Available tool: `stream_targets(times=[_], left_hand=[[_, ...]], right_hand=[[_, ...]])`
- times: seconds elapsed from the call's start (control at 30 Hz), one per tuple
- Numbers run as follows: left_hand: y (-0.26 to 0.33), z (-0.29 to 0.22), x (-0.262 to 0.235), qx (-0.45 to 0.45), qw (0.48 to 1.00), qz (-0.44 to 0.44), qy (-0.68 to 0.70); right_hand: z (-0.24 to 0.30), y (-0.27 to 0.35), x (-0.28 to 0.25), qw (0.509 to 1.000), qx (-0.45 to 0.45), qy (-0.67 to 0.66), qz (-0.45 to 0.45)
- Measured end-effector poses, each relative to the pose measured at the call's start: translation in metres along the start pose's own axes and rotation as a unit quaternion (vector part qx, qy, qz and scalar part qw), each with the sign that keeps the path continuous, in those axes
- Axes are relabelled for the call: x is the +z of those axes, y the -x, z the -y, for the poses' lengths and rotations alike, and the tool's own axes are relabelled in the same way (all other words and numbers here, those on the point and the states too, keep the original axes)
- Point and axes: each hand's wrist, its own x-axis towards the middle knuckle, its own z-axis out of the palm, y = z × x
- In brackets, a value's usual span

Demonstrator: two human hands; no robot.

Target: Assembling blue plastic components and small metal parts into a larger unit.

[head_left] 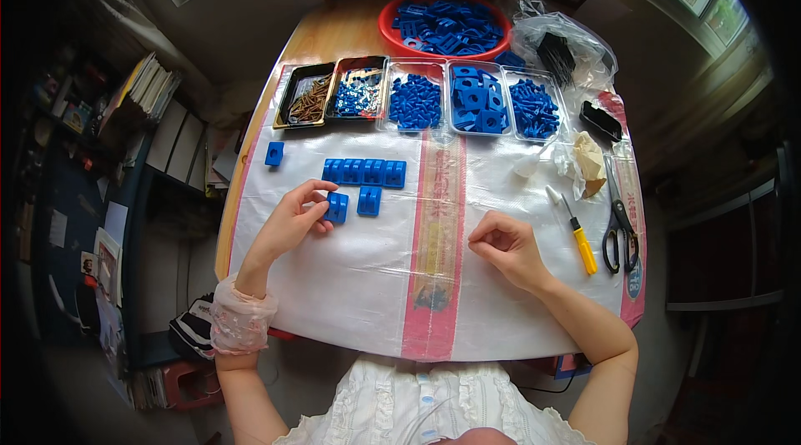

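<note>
My left hand point(294, 218) has its thumb and fingers about a small blue plastic block point(336, 208) with a ridged top, at the left of the table. Right beside it lies a similar blue block point(369, 201). Just beyond, a row of several such blocks point(365, 172) sits side by side. A single blue block with a hole point(274, 153) lies farther left. My right hand point(506, 249) rests over the sheet at centre right, its fingers curled and pressed together. Whatever it may hold is hidden.
Trays of screws point(309, 97), shiny metal pieces point(357, 95), small blue parts point(415, 103), blue blocks point(477, 99) and blue pegs point(534, 108) line the back. Behind them stands a red basin point(388, 32). A yellow-handled screwdriver point(582, 249) and black scissors point(618, 232) lie at right.
</note>
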Motion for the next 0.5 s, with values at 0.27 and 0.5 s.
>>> stream_targets(times=[0.27,0.5], left_hand=[[0.01,-0.007,0.02,0.137,0.958,-0.089,-0.236],[0.0,-0.004,0.025,0.19,0.937,-0.104,-0.274]], right_hand=[[-0.001,0.0,-0.001,1.0,-0.005,0.005,0.001],[0.0,0.0,0.001,1.0,-0.002,0.002,0.0]])
